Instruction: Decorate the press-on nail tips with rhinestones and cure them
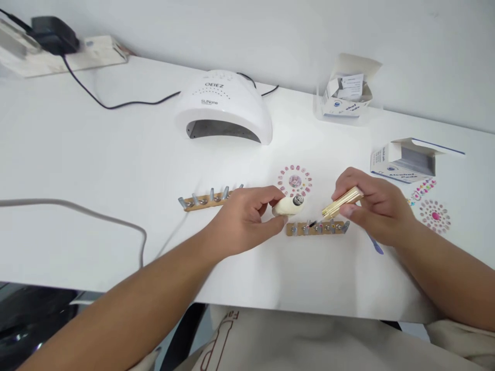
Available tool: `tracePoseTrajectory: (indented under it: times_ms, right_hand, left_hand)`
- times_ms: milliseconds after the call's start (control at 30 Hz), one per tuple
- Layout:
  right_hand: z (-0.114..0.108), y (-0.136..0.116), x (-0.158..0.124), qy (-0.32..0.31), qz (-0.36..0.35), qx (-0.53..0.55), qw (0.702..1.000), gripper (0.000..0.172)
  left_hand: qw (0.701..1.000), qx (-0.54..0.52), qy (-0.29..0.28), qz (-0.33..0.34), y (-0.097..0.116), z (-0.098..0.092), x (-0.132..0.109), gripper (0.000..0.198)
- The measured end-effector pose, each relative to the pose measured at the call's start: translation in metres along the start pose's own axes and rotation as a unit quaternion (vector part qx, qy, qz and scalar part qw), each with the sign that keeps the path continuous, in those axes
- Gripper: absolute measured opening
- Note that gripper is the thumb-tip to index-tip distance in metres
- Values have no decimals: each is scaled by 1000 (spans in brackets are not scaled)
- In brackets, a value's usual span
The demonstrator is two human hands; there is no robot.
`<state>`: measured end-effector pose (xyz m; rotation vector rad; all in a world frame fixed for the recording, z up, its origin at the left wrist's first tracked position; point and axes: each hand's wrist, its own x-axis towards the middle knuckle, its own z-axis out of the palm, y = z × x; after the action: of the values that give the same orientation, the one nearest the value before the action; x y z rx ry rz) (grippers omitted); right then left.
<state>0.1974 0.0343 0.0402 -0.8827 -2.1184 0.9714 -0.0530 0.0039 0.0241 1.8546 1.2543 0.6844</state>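
Observation:
Tilted in my left hand (253, 216) is a cream nail polish bottle (286, 206), uncapped, its dark neck facing right. My right hand (371, 206) grips a gold brush cap (342, 203) between thumb and fingers. Its short dark brush tip points down and left, over a brown strip (299, 230) that bears several nail tips with small coloured decorations. Whether the brush touches a nail tip I cannot tell. Left of my left hand lies a second brown strip (201, 202) with grey nail tips standing on it, partly hidden by that hand.
A white nail lamp (228, 108) stands at the back, its cable running left to a power strip (96, 54). Two alcohol pad boxes (402, 161) sit back right. Round nail sticker sheets (295, 180) and a blue-purple tool (375, 245) lie near my hands. A grey cable (96, 203) crosses the left side.

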Motion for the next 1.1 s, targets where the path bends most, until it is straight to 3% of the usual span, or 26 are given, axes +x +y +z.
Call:
tracePoseTrajectory:
  times_ms: [233, 500, 700, 933, 1100]
  right_hand:
    - [13, 7, 5, -49, -56, -66, 995, 2]
    - [6, 8, 7, -25, -20, -67, 997, 4]
    - [9, 8, 6, -74, -29, -32, 996, 5]
    - [5, 11, 6, -30, 29, -40, 998, 7]
    - [8, 9, 7, -88, 15, -3, 996, 7]
  left_hand:
    - [999, -18, 16, 34, 0, 3, -2, 9]
    - [996, -2, 39, 81, -4, 4, -4, 13]
    - [996, -3, 47, 71, -5, 5, -6, 14]
    - [997, -26, 41, 61, -3, 5, -4, 15]
    - [997, -50, 38, 35, -3, 4, -5, 15]
